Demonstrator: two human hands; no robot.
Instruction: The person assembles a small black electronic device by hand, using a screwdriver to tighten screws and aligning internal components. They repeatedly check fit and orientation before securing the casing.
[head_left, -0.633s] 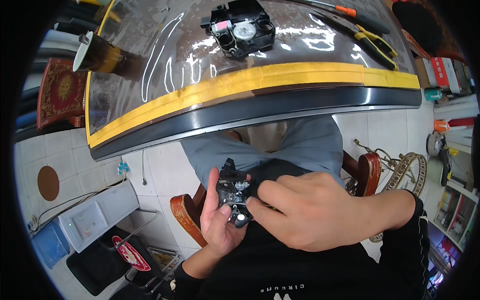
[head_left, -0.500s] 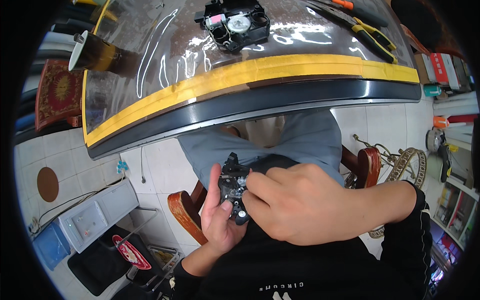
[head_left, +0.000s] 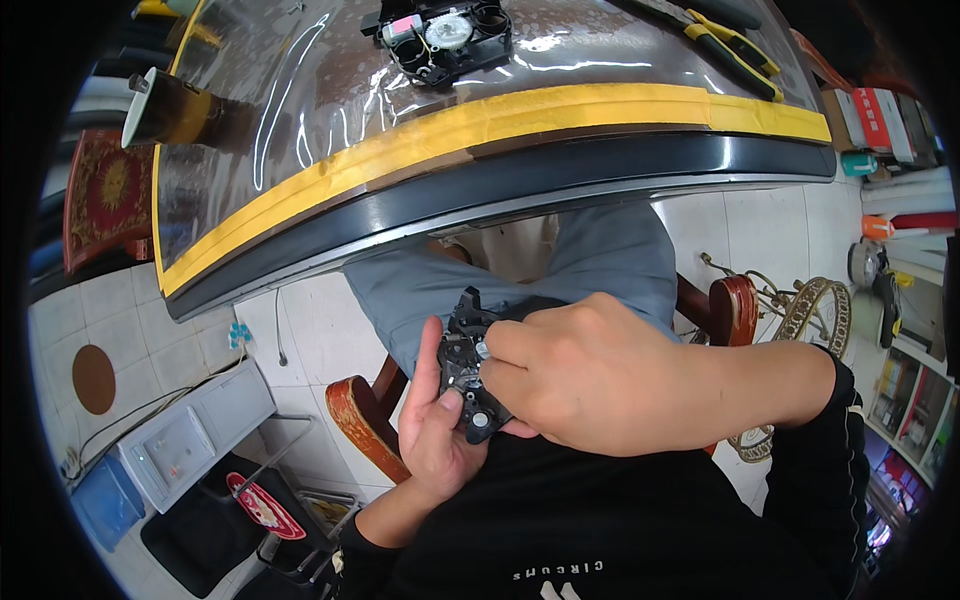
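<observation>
Over my lap I hold a small black plastic mechanism [head_left: 459, 352] with bits of metal and pale round parts on its face. My left hand [head_left: 435, 440] is closed round its left side and lower end, thumb pressed on the front. From the right, my right hand [head_left: 580, 375] bears against the mechanism with fingers curled and pinched together. Its fingertips are partly hidden, so whatever they grip cannot be made out. On the table lies another black plastic housing [head_left: 440, 72] with a whitish gear [head_left: 449, 32] and a pink-marked part.
The table edge [head_left: 500, 165], lined with yellow tape [head_left: 520, 108], runs in front of my knees. Yellow-and-black pliers [head_left: 735, 55] lie at the right and a cup [head_left: 165, 112] stands at the left. Wooden chair arms [head_left: 362, 425] flank me.
My right hand has shifted slightly up and left against the mechanism, and the mechanism has turned a little. The view has tilted, so the table sits higher in the picture.
</observation>
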